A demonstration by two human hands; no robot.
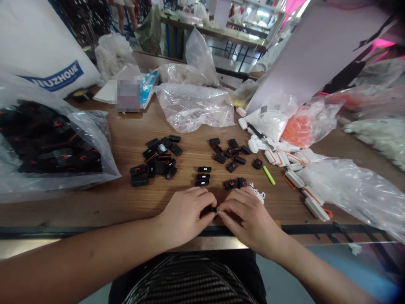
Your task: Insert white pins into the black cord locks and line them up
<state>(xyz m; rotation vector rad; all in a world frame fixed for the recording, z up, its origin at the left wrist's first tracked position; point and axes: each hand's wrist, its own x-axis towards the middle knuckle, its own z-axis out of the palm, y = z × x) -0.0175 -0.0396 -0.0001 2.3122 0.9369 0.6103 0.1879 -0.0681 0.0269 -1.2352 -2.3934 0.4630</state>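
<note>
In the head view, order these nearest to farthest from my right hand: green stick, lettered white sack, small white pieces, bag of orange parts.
1. Small white pieces, just beyond your right hand
2. Green stick, ahead and right
3. Bag of orange parts, farther ahead, right
4. Lettered white sack, far back left

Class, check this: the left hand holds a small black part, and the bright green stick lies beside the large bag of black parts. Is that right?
Not quite. The bright green stick is not beside the large bag of black parts; the head view shows it over to the right, near the white parts. The left hand does hold a small black part.
</note>
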